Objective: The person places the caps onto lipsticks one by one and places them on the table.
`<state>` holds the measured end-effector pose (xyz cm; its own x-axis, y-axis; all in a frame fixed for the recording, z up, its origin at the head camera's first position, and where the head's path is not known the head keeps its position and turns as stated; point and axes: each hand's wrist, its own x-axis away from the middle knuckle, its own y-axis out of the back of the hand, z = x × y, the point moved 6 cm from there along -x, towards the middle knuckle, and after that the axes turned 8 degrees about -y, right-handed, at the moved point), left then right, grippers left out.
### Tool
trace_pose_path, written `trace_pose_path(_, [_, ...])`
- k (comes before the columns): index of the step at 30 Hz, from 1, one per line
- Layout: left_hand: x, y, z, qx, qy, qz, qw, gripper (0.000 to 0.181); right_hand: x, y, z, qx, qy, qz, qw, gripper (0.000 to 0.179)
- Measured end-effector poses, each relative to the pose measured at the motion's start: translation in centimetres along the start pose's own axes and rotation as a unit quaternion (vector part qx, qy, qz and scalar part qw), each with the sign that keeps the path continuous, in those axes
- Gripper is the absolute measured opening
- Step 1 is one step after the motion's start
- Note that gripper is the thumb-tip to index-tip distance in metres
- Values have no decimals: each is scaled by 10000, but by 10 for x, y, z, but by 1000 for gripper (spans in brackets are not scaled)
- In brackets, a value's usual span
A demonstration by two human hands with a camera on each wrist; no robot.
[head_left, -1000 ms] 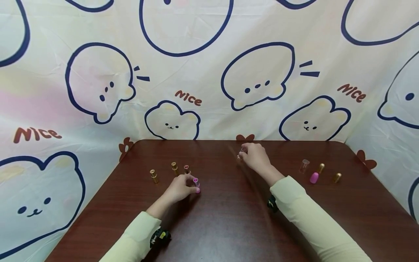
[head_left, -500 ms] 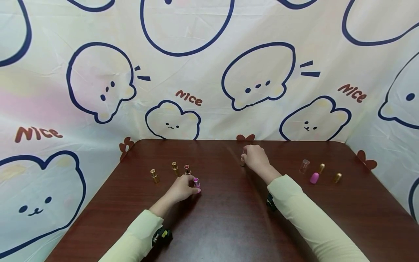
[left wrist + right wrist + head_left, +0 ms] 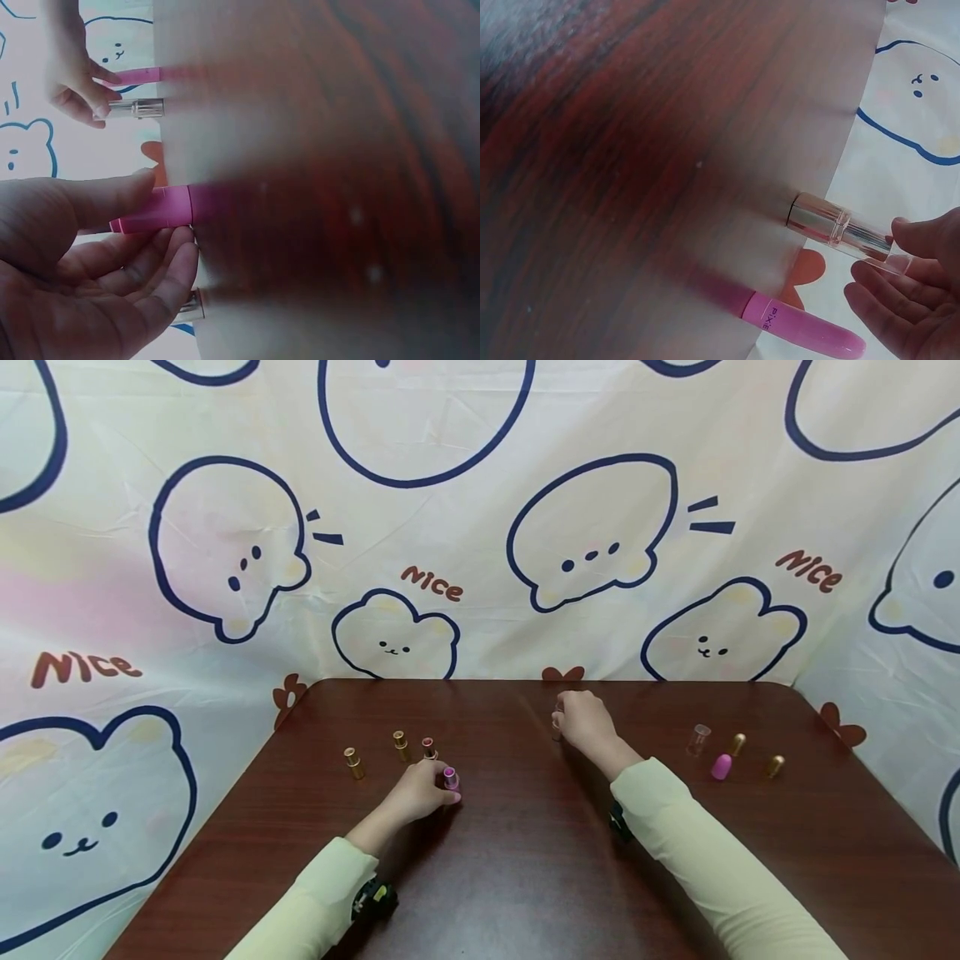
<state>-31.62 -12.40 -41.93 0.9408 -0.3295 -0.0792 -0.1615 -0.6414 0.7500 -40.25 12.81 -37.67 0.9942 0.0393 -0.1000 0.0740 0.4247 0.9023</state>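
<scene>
On the left of the table, my left hand (image 3: pixel 414 792) pinches a pink lipstick tube (image 3: pixel 159 210) between thumb and fingers. Its cap is off, and the silvery inner collar shows at the top. Farther back, my right hand (image 3: pixel 587 724) holds a lipstick (image 3: pixel 821 221) by its clear upper part, thumb on one side and fingers on the other. This lipstick has a shiny rose-gold base, which stands right at the tabletop. In the head view the fingers mostly hide it. A pink cap (image 3: pixel 802 326) stands beside it in the right wrist view.
Uncapped gold lipsticks (image 3: pixel 353 763) (image 3: pixel 401 745) and a rose-gold one (image 3: pixel 429 748) stand around my left hand. At the right are a clear cap (image 3: pixel 698 741), the pink cap (image 3: pixel 721 767) and gold caps (image 3: pixel 737 744) (image 3: pixel 775 767). A patterned cloth hangs behind the table (image 3: pixel 510 868).
My right hand has moved slightly right, and the lipstick in it has gone from tilted to nearly upright, down at the table. The left hand has stayed in place.
</scene>
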Motion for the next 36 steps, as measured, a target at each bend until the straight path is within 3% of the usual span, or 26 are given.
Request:
trace_pose_path(4, [-2, 0, -1, -158, -46, -61, 9998, 16, -1, 0, 0, 3, 18, 10, 10000, 9])
trace_pose_path(19, [-3, 0, 0, -350, -73, -74, 9993, 15, -2, 1, -1, -139, -90, 188, 9997, 10])
trace_pose_path(26, [-1, 0, -2, -299, -74, 10, 9995, 13, 1, 5, -4, -97, -104, 150, 9998, 23])
trace_pose_path(32, [-1, 2, -1, -246, -85, 14, 9997, 12, 5, 17, -7, -191, -167, 103, 9996, 45])
trace_pose_path(36, [0, 3, -2, -153, -134, -17, 9998, 12, 8, 24, -10, -284, -204, 83, 9994, 48])
